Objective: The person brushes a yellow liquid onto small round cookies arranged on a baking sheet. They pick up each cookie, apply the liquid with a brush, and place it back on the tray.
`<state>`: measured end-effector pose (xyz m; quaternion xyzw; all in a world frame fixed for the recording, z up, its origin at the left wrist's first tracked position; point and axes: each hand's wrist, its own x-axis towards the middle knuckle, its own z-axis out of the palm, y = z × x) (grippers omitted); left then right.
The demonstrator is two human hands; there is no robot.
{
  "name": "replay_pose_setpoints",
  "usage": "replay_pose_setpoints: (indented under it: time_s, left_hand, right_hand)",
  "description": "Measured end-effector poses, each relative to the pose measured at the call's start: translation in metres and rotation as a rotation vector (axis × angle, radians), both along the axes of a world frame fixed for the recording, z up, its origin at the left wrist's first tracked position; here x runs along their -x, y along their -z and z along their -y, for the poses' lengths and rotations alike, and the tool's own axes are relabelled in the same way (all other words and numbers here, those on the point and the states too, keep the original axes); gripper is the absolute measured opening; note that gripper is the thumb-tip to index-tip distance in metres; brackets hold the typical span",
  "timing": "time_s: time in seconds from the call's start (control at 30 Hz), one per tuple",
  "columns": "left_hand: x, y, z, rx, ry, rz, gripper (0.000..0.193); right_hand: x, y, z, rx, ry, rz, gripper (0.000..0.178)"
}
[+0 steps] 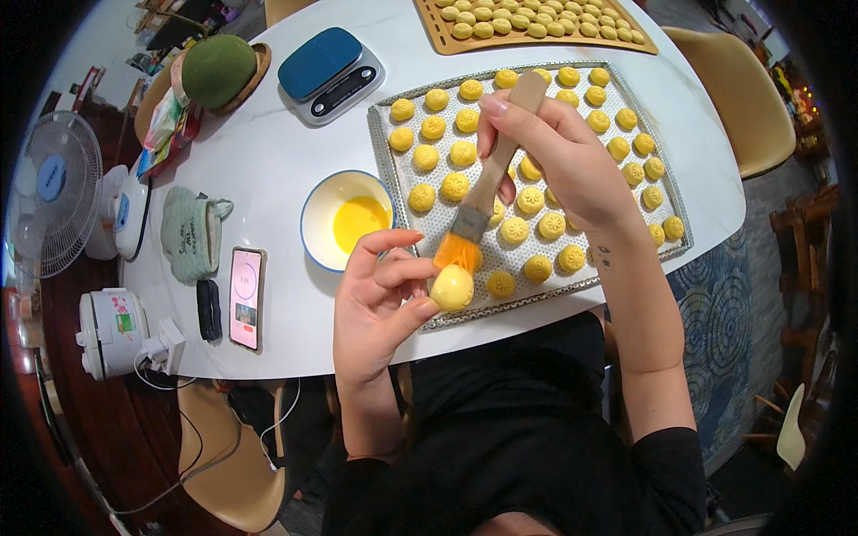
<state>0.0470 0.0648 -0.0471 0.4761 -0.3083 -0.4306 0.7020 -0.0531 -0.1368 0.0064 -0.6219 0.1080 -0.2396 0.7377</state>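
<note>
White fan far out at 9 o'clock, rice cooker below it near 8 with a plug block just beside, green oven mitt and phone lying flat on the white table, small black object between mitt and phone. Green round thing on a wooden dish at 11, blue kitchen scale just right of it. White bowl with yellow egg wash sits touching the left edge of the baking tray. Left hand comes up from 6 o'clock, thumb and fingertips pinched on one round pastry, held at the tray's near-left corner. Right hand over the tray middle, closed around the wooden handle of a brush, handle tilted toward 1 o'clock, orange bristles down, touching the top of the held pastry. Tray full of yellow pastries in rows. Second wooden tray of pastries at 12. Tan chair at 2 o'clock
</note>
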Motion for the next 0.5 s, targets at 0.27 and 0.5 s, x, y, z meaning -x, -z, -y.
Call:
replay_pose_setpoints:
  time_s: [0.27,0.5]
  left_hand:
    - [0.015,0.020,0.011,0.083,-0.025,-0.470,0.051]
    - [0.022,0.024,0.016,0.199,0.087,-0.778,0.038]
  right_hand:
    - [0.013,0.015,-0.009,-0.054,0.100,0.142,0.035]
    - [0.025,0.033,-0.005,-0.141,0.210,0.242,0.032]
